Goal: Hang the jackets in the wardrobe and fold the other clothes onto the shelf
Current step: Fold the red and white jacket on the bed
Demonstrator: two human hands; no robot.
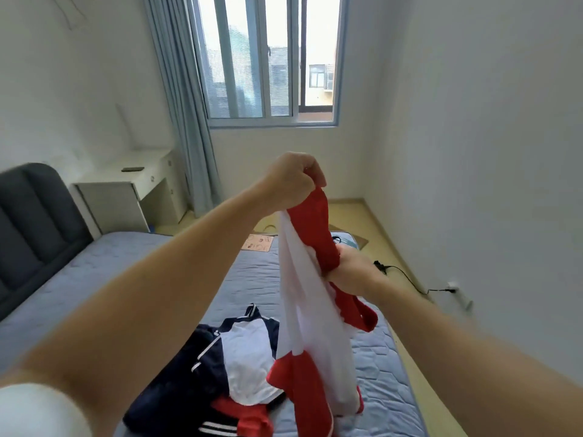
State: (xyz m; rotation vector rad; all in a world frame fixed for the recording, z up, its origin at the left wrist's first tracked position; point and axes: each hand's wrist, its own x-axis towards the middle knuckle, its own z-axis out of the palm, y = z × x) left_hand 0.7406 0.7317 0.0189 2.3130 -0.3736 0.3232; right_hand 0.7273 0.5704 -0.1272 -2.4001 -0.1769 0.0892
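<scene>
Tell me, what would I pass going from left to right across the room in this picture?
Dark headboard → white desk → blue curtain → red and white garment, held up over the bed → wall socket.

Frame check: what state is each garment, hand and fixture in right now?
Red and white garment: held up over the bed, hanging unfolded.
Left hand: grips the garment's top edge.
Right hand: grips it lower down.
Clothes pile: heaped unfolded on the bed.
Curtain: drawn aside, left of the window.
Black cable: plugged into the wall socket.
</scene>
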